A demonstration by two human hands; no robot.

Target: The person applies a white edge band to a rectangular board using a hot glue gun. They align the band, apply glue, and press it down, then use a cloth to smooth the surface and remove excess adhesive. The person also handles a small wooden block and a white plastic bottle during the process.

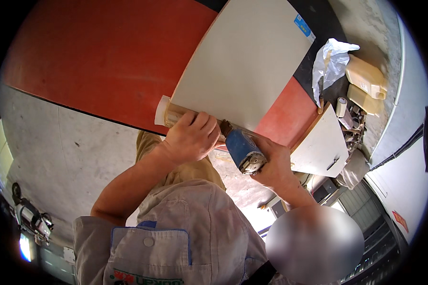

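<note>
A large pale grey board [242,57] lies on a red and black surface [104,57], its near edge toward me. My left hand [190,137] has its fingers curled over the wood-coloured near edge [173,114]. Just left of these fingers, a short white strip end [161,110] sticks out past the board's corner. My right hand [276,164] is wrapped round a blue handheld power tool [242,148], a thick cylinder with a worn metal end. The tool's far end is against or very close to the board's near edge, beside my left hand; exact contact is hidden.
To the right lie a crumpled clear plastic bag [333,61], a yellowish jug [366,78], a white roll [341,107] and a smaller white panel [321,145] with a dark slim object [334,162]. A motorbike [33,216] stands at the far left on the concrete floor [76,147].
</note>
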